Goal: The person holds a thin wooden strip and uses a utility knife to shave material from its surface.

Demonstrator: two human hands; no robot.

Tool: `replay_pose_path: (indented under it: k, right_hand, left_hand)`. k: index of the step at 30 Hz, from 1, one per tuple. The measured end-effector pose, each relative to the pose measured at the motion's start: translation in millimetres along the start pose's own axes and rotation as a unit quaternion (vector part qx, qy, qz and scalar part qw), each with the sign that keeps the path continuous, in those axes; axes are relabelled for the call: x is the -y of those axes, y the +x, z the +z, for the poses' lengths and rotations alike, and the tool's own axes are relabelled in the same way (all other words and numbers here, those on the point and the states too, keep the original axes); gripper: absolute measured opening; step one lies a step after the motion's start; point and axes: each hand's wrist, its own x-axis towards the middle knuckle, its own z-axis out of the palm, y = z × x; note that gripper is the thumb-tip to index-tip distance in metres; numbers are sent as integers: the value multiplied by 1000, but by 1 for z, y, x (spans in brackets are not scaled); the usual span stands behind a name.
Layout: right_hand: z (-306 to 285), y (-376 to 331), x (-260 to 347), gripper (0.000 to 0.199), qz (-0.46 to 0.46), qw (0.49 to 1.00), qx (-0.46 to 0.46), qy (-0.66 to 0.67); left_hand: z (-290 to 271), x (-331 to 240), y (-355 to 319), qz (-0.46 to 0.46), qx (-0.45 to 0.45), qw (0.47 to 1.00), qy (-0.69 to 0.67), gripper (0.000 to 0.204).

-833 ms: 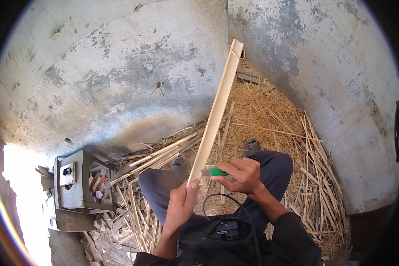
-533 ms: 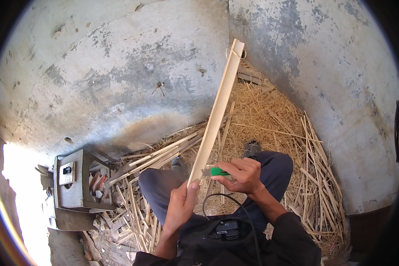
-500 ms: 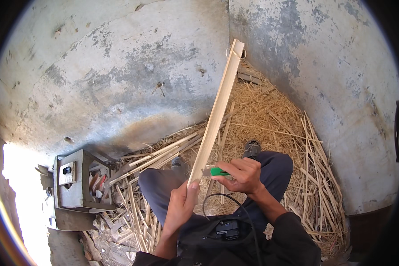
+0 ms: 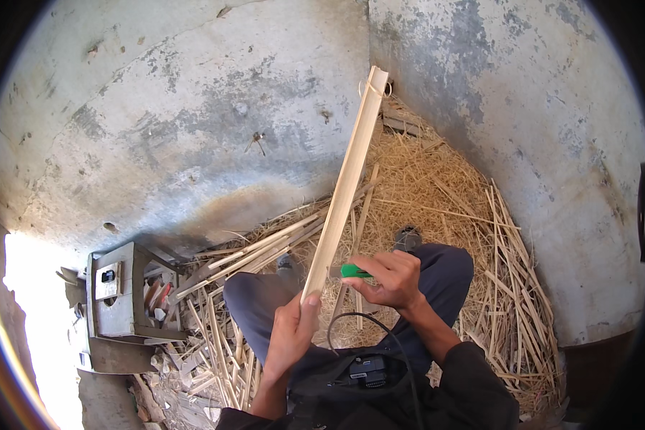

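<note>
My left hand (image 4: 296, 331) is closed around the near end of a long, pale, channel-shaped wooden strip (image 4: 345, 188). The strip slants up and away to the right, its far end near the wall corner with a thin curl of shaving on it. In my right hand (image 4: 390, 280) is a green-handled knife (image 4: 354, 271), gripped by its handle. Its blade points left toward the strip's right edge, close to my left hand; whether it touches the wood I cannot tell.
Thin wooden sticks (image 4: 276, 240) lie left of the strip, and more sticks (image 4: 512, 308) line the right wall. Straw-like shavings (image 4: 437, 172) cover the floor ahead. A worn wooden stool (image 4: 132, 290) lies at the left. A black cable (image 4: 380, 324) loops over my lap.
The strip's far end has shifted slightly left and down. My right hand and the knife have moved a little, with the blade still beside the strip.
</note>
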Motion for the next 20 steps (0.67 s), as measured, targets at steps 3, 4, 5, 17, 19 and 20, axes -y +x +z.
replay_pose_path:
  k: [3, 4, 5, 17, 19, 20]
  right_hand:
    - [2, 1, -2, 32, 4, 1000, -6, 7]
    - [2, 1, -1, 32, 2, 1000, -4, 6]
    - [1, 2, -1, 32, 3, 1000, -4, 6]
    - [-7, 12, -16, 30, 65, 997, 16, 37]
    - [-7, 13, -18, 30, 57, 998, 12, 37]
    - [-7, 13, -18, 30, 56, 998, 12, 37]
  left_hand:
    - [-1, 1, -1, 0, -8, 1000, 16, 40]
    - [-1, 1, -2, -3, -9, 1000, 15, 40]
    - [-1, 1, -2, -6, -10, 1000, 15, 40]
    - [-2, 6, -11, -7, -7, 999, 37, 36]
    - [-3, 5, -11, -7, -6, 999, 43, 36]
    - [-3, 5, -12, -7, -3, 999, 49, 36]
